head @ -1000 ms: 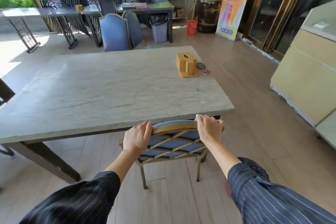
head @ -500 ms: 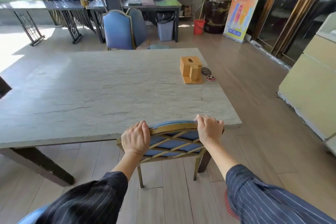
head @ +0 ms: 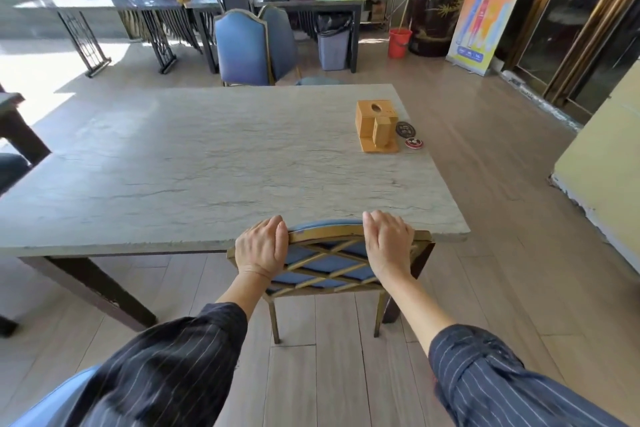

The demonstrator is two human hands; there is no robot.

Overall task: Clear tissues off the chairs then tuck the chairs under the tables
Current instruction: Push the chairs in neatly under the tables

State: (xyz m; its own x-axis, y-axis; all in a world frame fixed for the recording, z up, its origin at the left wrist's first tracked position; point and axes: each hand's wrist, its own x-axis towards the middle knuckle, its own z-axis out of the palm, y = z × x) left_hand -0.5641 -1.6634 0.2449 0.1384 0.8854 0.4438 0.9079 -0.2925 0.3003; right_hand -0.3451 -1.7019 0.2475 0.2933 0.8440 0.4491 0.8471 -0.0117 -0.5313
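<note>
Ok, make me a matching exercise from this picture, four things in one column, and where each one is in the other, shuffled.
Things:
1. wooden tissue box
2. red bucket
3. left hand
4. grey bin

Places:
A. under the far dark table
B. gripping the chair back's top rail
C. on the stone table, near its right edge
D. on the floor beside the big dark jar

Pairs: 1-C, 2-D, 3-B, 4-A
</note>
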